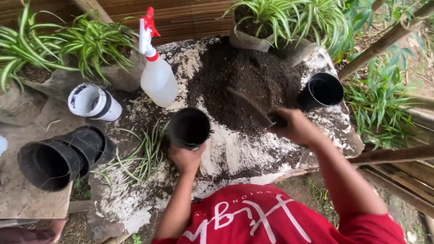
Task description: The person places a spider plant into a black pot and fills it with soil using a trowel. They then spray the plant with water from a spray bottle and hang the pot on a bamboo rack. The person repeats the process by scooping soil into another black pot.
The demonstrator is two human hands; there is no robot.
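Pot (189,128), black plastic and empty, sits at the near edge of the soil heap (249,81), and your left hand (185,157) grips its near rim. Right of the pot, your right hand (295,126) is closed around a trowel (249,107) whose blade lies on the soil. Beyond the pot stands a spray bottle (156,71); a second black pot (321,90) sits at the heap's right.

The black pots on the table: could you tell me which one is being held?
The black pot gripped by the left hand, just left of the soil heap. The black pot at the right stands untouched, and the stacked pots lie sideways.
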